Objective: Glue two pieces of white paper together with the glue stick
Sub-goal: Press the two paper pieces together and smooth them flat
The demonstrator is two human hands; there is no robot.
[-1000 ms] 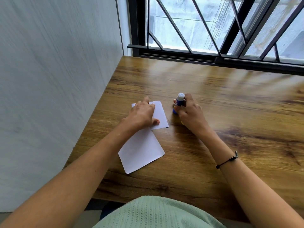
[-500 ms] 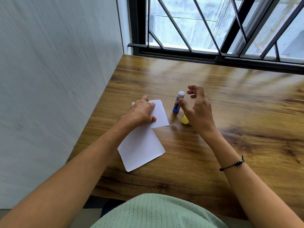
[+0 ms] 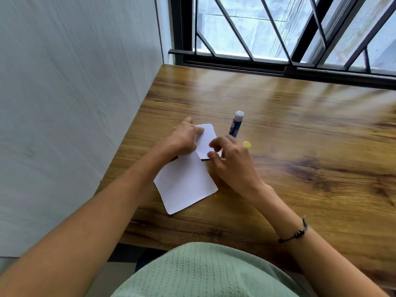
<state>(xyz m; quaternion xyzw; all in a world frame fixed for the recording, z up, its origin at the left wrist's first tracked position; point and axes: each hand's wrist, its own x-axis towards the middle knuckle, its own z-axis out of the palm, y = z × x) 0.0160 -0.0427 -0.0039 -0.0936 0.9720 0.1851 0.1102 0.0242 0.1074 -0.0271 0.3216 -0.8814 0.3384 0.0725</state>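
Paper pieces [image 3: 186,183] overlap under both hands; glue stick [image 3: 236,124] stands uncapped.

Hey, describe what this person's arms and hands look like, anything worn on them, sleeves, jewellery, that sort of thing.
Both forearms are bare, with no sleeves in view. The left hand carries no ring, watch or band that shows. The right hand is likewise plain, but its wrist wears a thin black cord bracelet with small dark beads. No gloves. A pale green textured knit garment covers the torso below.
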